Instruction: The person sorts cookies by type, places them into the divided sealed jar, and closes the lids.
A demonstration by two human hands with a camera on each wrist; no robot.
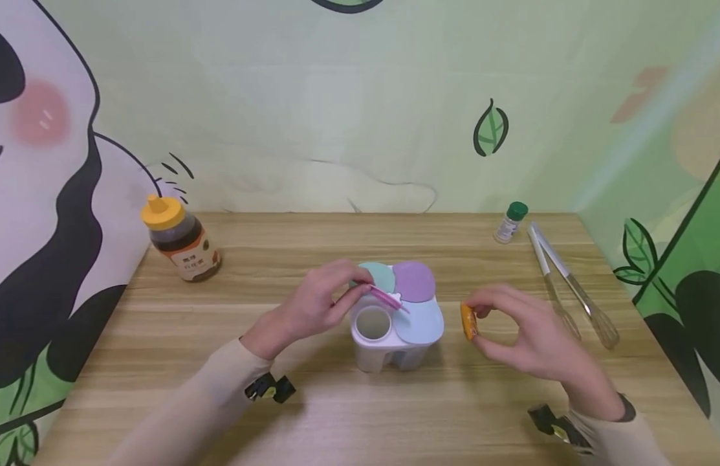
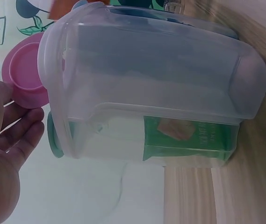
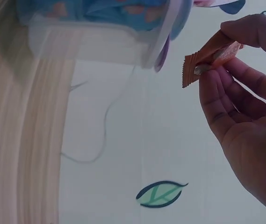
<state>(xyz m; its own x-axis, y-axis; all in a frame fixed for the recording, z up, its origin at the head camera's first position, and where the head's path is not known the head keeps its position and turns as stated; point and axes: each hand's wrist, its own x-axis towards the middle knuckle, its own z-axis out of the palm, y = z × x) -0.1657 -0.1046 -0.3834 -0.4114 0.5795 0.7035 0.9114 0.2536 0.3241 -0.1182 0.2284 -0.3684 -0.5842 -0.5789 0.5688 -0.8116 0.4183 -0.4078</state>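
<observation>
A white, translucent storage box (image 1: 364, 357) with several round compartments stands mid-table. Teal (image 1: 380, 277), purple (image 1: 414, 281) and light blue (image 1: 419, 322) lids cover three of them; the front left compartment (image 1: 373, 323) is uncovered. Above it my left hand (image 1: 316, 301) pinches a pink lid (image 1: 385, 296), seen nearly edge-on in the head view and round in the left wrist view. To the right of the box, my right hand (image 1: 528, 330) pinches a small orange-wrapped candy (image 1: 469, 321) between thumb and fingers. Through the box wall, a green packet (image 2: 189, 137) shows in the left wrist view.
A yellow-capped syrup bottle (image 1: 182, 243) stands at the back left. At the back right is a small green-capped shaker jar (image 1: 510, 223). Beside it, behind my right hand, lie metal utensils, one a whisk (image 1: 598, 323). A printed wall borders the table's rear edge.
</observation>
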